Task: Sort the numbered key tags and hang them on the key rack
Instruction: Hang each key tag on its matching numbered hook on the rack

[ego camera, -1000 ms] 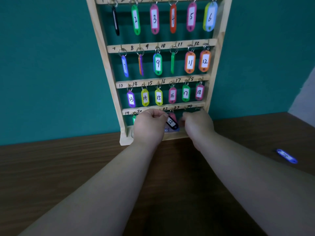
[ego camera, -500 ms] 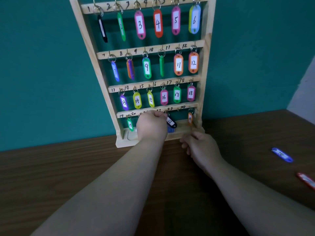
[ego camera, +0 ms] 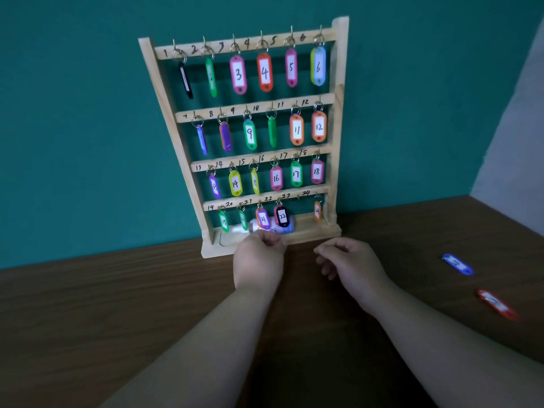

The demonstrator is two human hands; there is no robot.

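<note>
Left grip (ego camera: 259, 257), right grip (ego camera: 350, 267) loosely curled by key rack (ego camera: 312, 231); blue tag (ego camera: 457, 264) aside.

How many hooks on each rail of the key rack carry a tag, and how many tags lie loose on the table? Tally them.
Top rail: 6
Second rail: 6
Third rail: 6
Bottom rail: 5, with hook 23 bare
Loose on the table: 2, the blue tag and the red tag
Total: 23 filled hooks plus 2 loose tags, 25

Indoor room, kind unclear: teal wall (ego camera: 73, 128), wooden table (ego camera: 88, 319), key rack (ego camera: 265, 157).
</note>
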